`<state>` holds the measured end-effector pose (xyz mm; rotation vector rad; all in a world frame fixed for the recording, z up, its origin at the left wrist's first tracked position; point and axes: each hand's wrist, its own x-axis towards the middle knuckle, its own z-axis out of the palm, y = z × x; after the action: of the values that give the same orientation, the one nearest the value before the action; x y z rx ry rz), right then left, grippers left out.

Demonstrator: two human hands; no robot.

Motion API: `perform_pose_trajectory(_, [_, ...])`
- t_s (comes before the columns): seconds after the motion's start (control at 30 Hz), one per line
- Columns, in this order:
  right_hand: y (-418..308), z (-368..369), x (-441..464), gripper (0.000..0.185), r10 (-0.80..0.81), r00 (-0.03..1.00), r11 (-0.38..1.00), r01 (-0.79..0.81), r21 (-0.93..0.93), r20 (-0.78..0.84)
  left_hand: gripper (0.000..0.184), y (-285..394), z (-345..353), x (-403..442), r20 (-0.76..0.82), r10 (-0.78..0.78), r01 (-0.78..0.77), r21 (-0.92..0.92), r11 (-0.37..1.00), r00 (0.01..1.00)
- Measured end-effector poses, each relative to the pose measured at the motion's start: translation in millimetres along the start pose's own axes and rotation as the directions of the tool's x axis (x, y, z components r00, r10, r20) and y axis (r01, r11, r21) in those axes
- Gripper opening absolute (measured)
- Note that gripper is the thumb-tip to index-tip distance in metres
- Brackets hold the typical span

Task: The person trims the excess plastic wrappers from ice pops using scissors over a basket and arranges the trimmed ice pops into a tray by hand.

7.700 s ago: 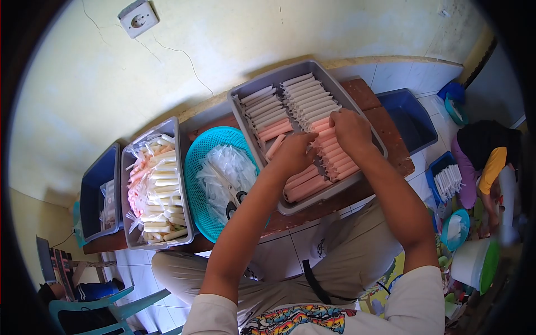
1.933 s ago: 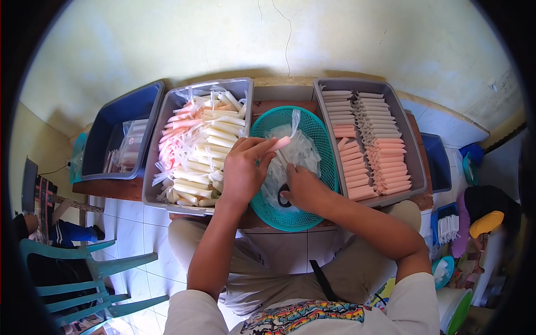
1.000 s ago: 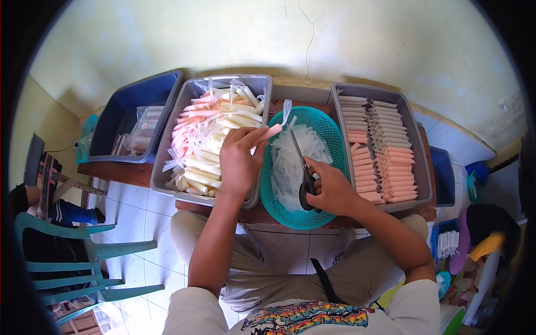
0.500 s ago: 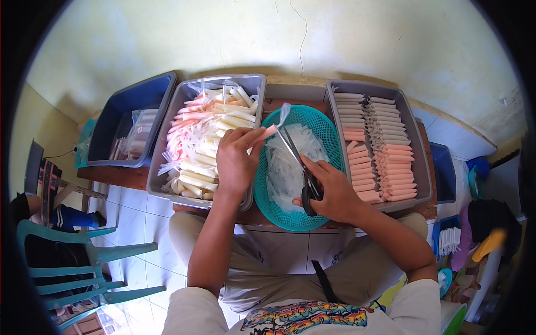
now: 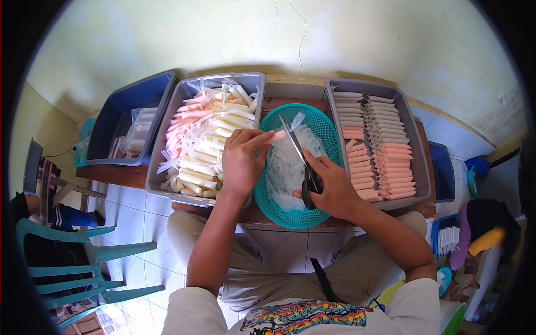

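My left hand (image 5: 243, 159) is closed on a short pink filled plastic tube, perhaps an ice pop (image 5: 277, 137), whose end points right over the basket. In my right hand (image 5: 329, 187) is a pair of black-handled scissors (image 5: 296, 143), blades pointing up and left, close beside the tube's end. Below both hands stands a green mesh basket (image 5: 269, 209) holding many clear plastic scraps (image 5: 290, 167). On the left, a grey tub (image 5: 261, 84) is heaped with cream and pink tubes with loose plastic tails. Another grey tub (image 5: 425, 167), on the right, holds stacked rows of trimmed pink and pale tubes.
A dark blue tub (image 5: 106, 120) with packed bags sits at the far left of the wooden bench (image 5: 114, 176). Green plastic chairs (image 5: 89, 257) stand at lower left, near another person's leg (image 5: 72, 216). Blue containers (image 5: 443, 173) and piled cloth (image 5: 486, 223) are at right.
The plastic tail at the tube's end has been cut off and is now over the scraps in the basket. The scissor blades have shifted slightly, and the tube's end sits a little lower.
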<state>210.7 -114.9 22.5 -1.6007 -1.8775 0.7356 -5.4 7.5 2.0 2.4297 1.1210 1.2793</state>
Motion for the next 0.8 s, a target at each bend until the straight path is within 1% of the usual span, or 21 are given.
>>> perform_pose_trajectory(0.4, [0, 0, 0, 0.1, -0.002, 1.0, 1.0, 0.002, 0.002, -0.003, 0.035, 2, -1, 1, 0.013, 0.028, -0.028, 0.009, 1.0, 1.0])
perform_pose_trajectory(0.5, [1, 1, 0, 0.1, -0.032, 0.999, 0.999, 0.032, 0.019, -0.024, 0.036, 2, 0, 1, 0.018, 0.027, -0.027, 0.013, 1.0, 0.999])
perform_pose_trajectory(0.57, [1, -1, 1, 0.1, 0.009, 1.0, 0.999, -0.009, 0.05, 0.012, 0.036, 1, 1, 0, 0.022, 0.023, -0.023, 0.015, 1.0, 0.999])
perform_pose_trajectory(0.8, [13, 6, 1, 0.103, 0.007, 0.999, 1.0, -0.008, 0.029, 0.037, 0.036, -2, 5, -2, 0.012, 0.025, -0.025, 0.015, 1.0, 1.0])
